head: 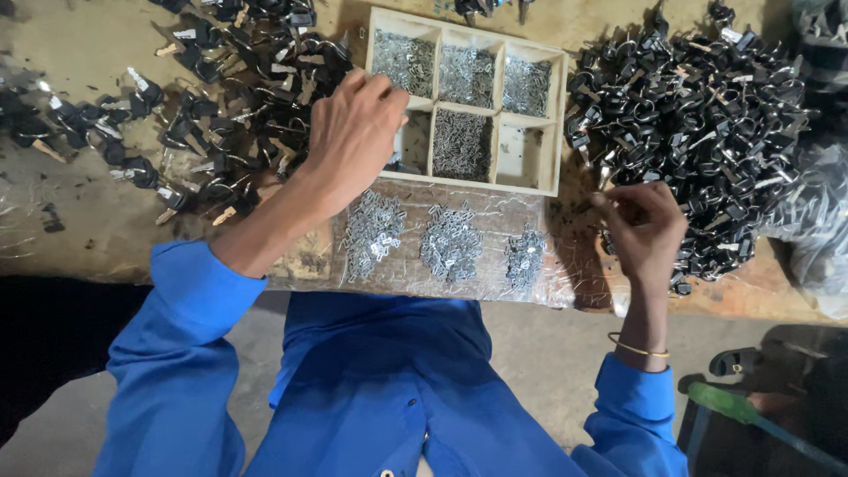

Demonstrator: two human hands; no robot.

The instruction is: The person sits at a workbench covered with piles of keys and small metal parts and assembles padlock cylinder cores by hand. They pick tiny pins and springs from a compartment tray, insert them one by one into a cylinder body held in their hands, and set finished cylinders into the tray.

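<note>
My left hand (353,132) reaches over the near left corner of a white wooden divided tray (561,115), fingers curled down into the lower left compartment; whether it grips anything is hidden. The tray's compartments hold small silver metal pieces. My right hand (645,230) hovers at the near edge of a big heap of black key heads and rings (698,124), fingers pinched on a small part I cannot make out. A clear plastic sheet (556,287) in front of the tray carries three little piles of silver pieces.
A second heap of black-headed keys (230,97) lies left of the tray on the worn brown bench. Plastic bags (817,221) sit at the right edge. A green-handled tool (733,406) lies on the floor at lower right. Blue sleeves cover both arms.
</note>
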